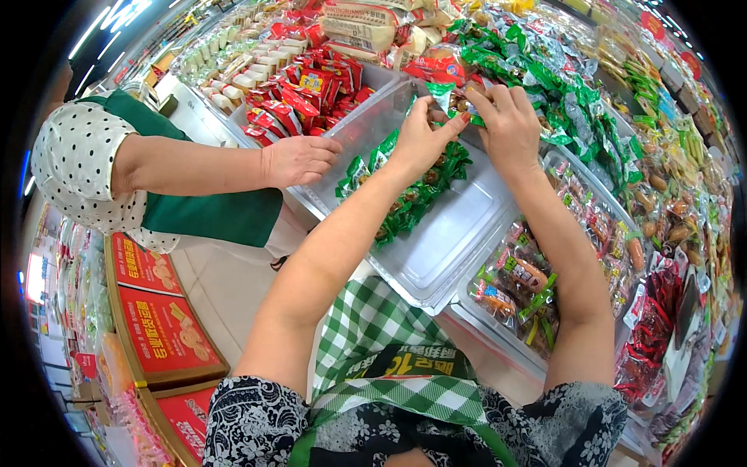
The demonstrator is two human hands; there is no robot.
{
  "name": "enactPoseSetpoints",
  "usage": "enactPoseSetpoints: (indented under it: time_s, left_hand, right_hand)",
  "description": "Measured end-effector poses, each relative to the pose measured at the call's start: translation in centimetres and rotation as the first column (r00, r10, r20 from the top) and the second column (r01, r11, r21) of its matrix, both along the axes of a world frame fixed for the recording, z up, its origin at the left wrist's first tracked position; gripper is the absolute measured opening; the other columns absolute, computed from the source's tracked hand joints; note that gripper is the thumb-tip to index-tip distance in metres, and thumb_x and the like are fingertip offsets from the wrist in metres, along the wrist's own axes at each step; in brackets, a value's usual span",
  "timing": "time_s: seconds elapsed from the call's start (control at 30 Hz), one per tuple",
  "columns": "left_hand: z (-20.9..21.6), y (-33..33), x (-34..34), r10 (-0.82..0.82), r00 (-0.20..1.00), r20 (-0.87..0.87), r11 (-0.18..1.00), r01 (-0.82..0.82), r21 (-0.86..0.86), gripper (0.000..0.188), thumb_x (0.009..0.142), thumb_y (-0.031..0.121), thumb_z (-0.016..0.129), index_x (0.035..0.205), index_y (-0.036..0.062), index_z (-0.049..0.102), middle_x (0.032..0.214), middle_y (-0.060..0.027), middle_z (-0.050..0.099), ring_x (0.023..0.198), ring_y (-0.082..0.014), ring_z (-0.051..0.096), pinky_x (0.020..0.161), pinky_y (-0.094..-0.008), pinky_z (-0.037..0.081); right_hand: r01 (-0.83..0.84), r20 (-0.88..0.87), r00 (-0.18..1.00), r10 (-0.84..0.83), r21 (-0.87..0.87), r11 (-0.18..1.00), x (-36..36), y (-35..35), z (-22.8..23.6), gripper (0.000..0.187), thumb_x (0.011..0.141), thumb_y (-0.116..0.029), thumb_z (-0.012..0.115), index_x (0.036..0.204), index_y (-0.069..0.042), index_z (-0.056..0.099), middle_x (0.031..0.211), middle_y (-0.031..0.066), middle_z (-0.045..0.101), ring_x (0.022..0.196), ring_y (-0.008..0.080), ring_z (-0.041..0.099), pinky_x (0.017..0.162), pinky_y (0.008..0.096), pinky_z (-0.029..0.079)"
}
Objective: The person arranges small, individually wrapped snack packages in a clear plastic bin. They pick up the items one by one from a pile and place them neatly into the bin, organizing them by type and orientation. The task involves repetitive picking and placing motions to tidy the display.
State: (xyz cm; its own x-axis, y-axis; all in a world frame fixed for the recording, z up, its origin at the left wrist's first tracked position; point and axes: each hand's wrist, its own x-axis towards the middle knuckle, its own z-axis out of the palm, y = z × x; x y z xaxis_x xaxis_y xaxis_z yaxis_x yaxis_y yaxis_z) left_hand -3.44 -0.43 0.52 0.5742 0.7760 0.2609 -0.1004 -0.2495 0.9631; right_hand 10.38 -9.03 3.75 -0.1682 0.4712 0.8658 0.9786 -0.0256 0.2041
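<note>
Both my hands are over a clear plastic bin (pixel 459 261) with a heap of green snack packets (pixel 420 194) in it. My left hand (pixel 420 140) has bent fingers and a stretched thumb closed about a small green-and-white packet (pixel 440 95). Close beside it, my right hand (pixel 510 128) bends its fingers down onto the same packet's right end, where the fingertips partly hide it. At the left, a co-worker's hand (pixel 303 159) rests by the bin's left rim, its fingers curled.
Red packets (pixel 311 97) fill a bin farther left. Wrapped sausages (pixel 517 268) lie in a bin to the right, below my right forearm. More green packets (pixel 560 93) are piled behind. Red cartons (pixel 167 327) stand at the lower left, past the tiled floor (pixel 233 284).
</note>
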Motion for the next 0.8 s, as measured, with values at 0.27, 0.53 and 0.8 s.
enactPoseSetpoints:
  time_s: [0.27, 0.53, 0.8]
  left_hand:
    - [1.0, 0.0, -0.4, -0.088, 0.985, 0.146, 0.985, 0.108, -0.134, 0.02, 0.095, 0.023, 0.057, 0.095, 0.0029, 0.056, 0.076, -0.0021, 0.061, 0.066, -0.0117, 0.064, 0.053, -0.025, 0.046]
    - [-0.3, 0.8, -0.2, 0.256, 0.967, -0.01, 0.951, -0.25, 0.182, 0.029, 0.098, 0.022, 0.044, 0.086, -0.0019, 0.056, 0.066, -0.009, 0.061, 0.055, -0.0158, 0.062, 0.047, -0.0314, 0.048]
    - [1.2, 0.4, -1.1, 0.087, 0.972, 0.217, 0.898, 0.017, -0.439, 0.03, 0.103, 0.026, 0.035, 0.105, 0.0026, 0.054, 0.091, -0.0072, 0.062, 0.067, -0.0158, 0.062, 0.057, -0.0285, 0.056]
  right_hand:
    - [-0.107, -0.079, 0.992, 0.1, -0.094, 0.99, -0.9, -0.8, 0.6, 0.041, 0.058, -0.001, 0.068, 0.098, -0.01, 0.064, 0.092, 0.0037, 0.058, 0.087, 0.0243, 0.056, 0.074, 0.0356, 0.049]
    - [-0.235, -0.204, 0.959, 0.196, -0.189, 0.953, -1.0, -0.5, -0.3, 0.049, 0.062, -0.003, 0.071, 0.109, -0.01, 0.057, 0.105, 0.0058, 0.061, 0.094, 0.0258, 0.062, 0.073, 0.0366, 0.052]
    - [-0.517, -0.666, 0.72, 0.195, -0.328, 0.79, -0.2, 0.2, -2.1, 0.071, 0.075, -0.028, 0.077, 0.134, -0.01, 0.041, 0.109, 0.0178, 0.063, 0.091, 0.0311, 0.064, 0.077, 0.0413, 0.05]
